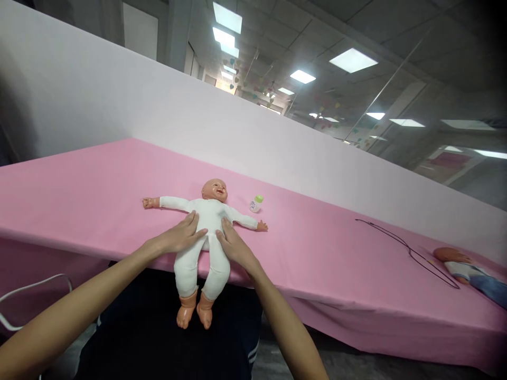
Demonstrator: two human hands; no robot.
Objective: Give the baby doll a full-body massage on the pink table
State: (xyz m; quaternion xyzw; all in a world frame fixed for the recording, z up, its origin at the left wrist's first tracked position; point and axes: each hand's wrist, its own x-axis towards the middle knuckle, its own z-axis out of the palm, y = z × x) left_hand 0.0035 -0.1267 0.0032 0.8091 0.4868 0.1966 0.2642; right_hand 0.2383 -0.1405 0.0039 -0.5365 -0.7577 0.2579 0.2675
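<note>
A baby doll point(208, 214) in a white cloth suit lies on its back, head away from me and arms spread wide. Its legs hang over the front edge of the pink-covered table point(317, 253). My left hand point(182, 234) lies flat against one side of the doll's lower torso, fingers stretched and thumb pointing inward over the belly. On the opposite side, my right hand point(233, 244) touches the torso and hip in the same way, also open. Beyond the doll's outstretched arm stands a small clear bottle point(255, 203) with a green cap.
A second doll point(461, 266) in blue and white lies at the far right, near a thin black cord point(410, 250). Behind the table runs a low white wall point(253, 137). A white cable point(35, 282) hangs at the lower left.
</note>
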